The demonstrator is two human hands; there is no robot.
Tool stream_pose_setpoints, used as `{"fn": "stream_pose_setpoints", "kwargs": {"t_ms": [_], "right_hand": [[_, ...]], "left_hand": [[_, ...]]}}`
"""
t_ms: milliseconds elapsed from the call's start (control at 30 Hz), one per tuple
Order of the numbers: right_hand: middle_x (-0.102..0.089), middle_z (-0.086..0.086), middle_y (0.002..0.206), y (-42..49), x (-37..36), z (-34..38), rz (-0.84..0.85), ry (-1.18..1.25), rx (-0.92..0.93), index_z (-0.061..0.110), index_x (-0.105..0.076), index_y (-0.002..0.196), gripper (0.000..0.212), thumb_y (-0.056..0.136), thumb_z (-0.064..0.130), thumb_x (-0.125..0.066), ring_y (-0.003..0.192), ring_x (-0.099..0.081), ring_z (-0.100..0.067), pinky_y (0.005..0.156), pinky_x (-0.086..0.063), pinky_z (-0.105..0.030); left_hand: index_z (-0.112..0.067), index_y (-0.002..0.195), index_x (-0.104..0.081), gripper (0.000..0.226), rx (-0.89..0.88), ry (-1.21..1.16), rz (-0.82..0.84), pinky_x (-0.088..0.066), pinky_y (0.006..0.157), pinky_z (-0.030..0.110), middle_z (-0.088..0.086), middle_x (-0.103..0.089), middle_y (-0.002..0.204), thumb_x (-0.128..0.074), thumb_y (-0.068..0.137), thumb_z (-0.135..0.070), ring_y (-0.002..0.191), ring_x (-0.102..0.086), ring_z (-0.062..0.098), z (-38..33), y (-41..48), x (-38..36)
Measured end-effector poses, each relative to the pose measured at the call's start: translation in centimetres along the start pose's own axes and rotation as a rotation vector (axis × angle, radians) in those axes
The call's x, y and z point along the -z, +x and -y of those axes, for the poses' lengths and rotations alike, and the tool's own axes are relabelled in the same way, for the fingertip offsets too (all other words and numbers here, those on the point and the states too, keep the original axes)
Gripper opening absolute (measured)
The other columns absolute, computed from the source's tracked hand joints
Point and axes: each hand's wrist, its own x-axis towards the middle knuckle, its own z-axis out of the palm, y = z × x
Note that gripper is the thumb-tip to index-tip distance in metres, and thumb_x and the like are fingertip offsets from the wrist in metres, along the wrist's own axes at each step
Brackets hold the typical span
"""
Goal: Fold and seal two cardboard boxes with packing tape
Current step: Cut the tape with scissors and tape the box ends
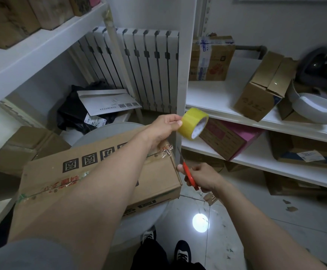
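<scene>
We are holding the tape roll (192, 123) above the tabletop's (104, 129) right edge, the left hand's (162, 129) fingers pinching its rim. The right hand's (201, 178) fingers are clamping the red scissors (188, 172) just beside the cardboard box (100, 172). It is lying closed on the tabletop, with tape running along its top seam. We are judging this box nearly sealed and the second box not yet done.

- We count one yellow tape roll (193, 123).
- We count one pair of red scissors (189, 175).
- We count two hands: left hand (162, 131), right hand (203, 179).
</scene>
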Motion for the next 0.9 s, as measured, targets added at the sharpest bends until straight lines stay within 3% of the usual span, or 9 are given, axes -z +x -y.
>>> {"fn": "stream_pose_setpoints", "kwargs": {"t_ms": [100, 233, 367, 533, 600, 667, 733, 833, 900], "right_hand": [[-0.068, -0.001, 0.076, -0.4, 0.4, -0.3, -0.050, 0.063, 0.000, 0.008, -0.069, 0.096, 0.059, 0.085, 0.065, -0.058, 0.065, -0.050, -0.014, 0.050, -0.035, -0.020], [-0.062, 0.002, 0.069, -0.8, 0.9, 0.4, -0.266, 0.207, 0.142, 0.015, -0.062, 0.076, 0.040, 0.086, 0.054, -0.065, 0.062, -0.054, -0.009, 0.057, -0.039, -0.021], [-0.063, 0.001, 0.078, -0.3, 0.9, 3.1, -0.420, 0.363, 0.243, 0.019, -0.061, 0.091, 0.029, 0.080, 0.041, -0.078, 0.070, -0.059, -0.012, 0.064, -0.050, -0.027], [-0.069, -0.007, 0.100, 0.5, -0.5, 6.0, -0.397, 0.543, 0.273, 0.015, -0.060, 0.107, 0.034, 0.080, 0.022, -0.080, 0.094, -0.067, -0.021, 0.082, -0.057, -0.037], [-0.070, -0.009, 0.097, 0.8, -1.2, 6.6, -0.381, 0.635, 0.262, 0.016, -0.059, 0.101, 0.025, 0.084, 0.011, -0.076, 0.092, -0.068, -0.022, 0.079, -0.056, -0.034], [-0.071, -0.006, 0.093, 1.0, -1.4, 6.9, -0.385, 0.657, 0.259, 0.018, -0.059, 0.097, 0.020, 0.086, 0.009, -0.072, 0.087, -0.068, -0.019, 0.071, -0.052, -0.029], [-0.070, -0.002, 0.089, 1.0, -1.5, 7.4, -0.402, 0.625, 0.280, 0.016, -0.059, 0.100, 0.020, 0.086, 0.009, -0.071, 0.082, -0.066, -0.015, 0.066, -0.048, -0.024], [-0.065, 0.006, 0.083, 1.1, -1.3, 7.6, -0.510, 0.475, 0.316, 0.017, -0.060, 0.105, 0.023, 0.085, 0.015, -0.073, 0.076, -0.061, -0.007, 0.063, -0.045, -0.020], [-0.062, 0.009, 0.084, 1.2, -0.9, 7.4, -0.529, 0.427, 0.318, 0.019, -0.059, 0.107, 0.025, 0.086, 0.018, -0.073, 0.077, -0.057, -0.002, 0.062, -0.043, -0.017]], "left_hand": [[-0.015, 0.102, -0.065, 0.017, -0.062, -0.066, -0.094, -0.040, 0.092, 0.023, -0.002, -0.068, 0.093, -0.050, 0.099, -0.007, 0.087, -0.058, 0.006, -0.3, 0.0, 0.1], [-0.018, 0.099, -0.065, 0.016, -0.058, -0.077, -0.212, -0.042, 0.083, 0.022, -0.006, -0.068, 0.088, -0.051, 0.100, -0.010, 0.082, -0.058, 0.004, -0.3, -0.7, 0.8], [-0.017, 0.099, -0.066, 0.016, -0.053, -0.051, -0.158, -0.045, 0.075, 0.016, -0.006, -0.068, 0.085, -0.051, 0.100, -0.011, 0.076, -0.058, 0.002, -0.8, -2.4, 0.9], [-0.021, 0.104, -0.067, 0.017, 0.026, -0.020, -0.053, -0.053, 0.083, 0.032, 0.007, -0.068, 0.099, -0.051, 0.101, -0.017, 0.092, -0.061, 0.017, -0.6, -4.2, 0.6], [-0.022, 0.107, -0.067, 0.017, -0.025, -0.007, -0.087, -0.053, 0.080, 0.023, 0.001, -0.069, 0.098, -0.054, 0.100, -0.017, 0.093, -0.063, 0.013, -0.5, -4.5, 1.0], [-0.024, 0.119, -0.063, 0.022, -0.133, 0.156, -0.147, -0.047, 0.081, 0.017, -0.007, -0.067, 0.100, -0.054, 0.099, -0.020, 0.098, -0.062, 0.008, -0.5, -4.8, 0.8], [-0.020, 0.127, -0.055, 0.028, -0.298, 0.440, -0.270, -0.045, 0.090, 0.027, -0.005, -0.063, 0.108, -0.050, 0.099, -0.019, 0.107, -0.058, 0.015, 0.2, -5.2, 0.3], [-0.008, 0.116, -0.058, 0.027, -0.612, 0.802, -0.459, -0.045, 0.092, 0.033, 0.009, -0.055, 0.118, -0.049, 0.091, -0.008, 0.108, -0.052, 0.023, 2.1, -6.2, 0.5], [-0.007, 0.106, -0.067, 0.027, -0.804, 1.044, -0.276, -0.051, 0.088, 0.038, 0.012, -0.062, 0.113, -0.053, 0.083, -0.008, 0.105, -0.057, 0.029, 3.8, -6.3, 1.8]]}}
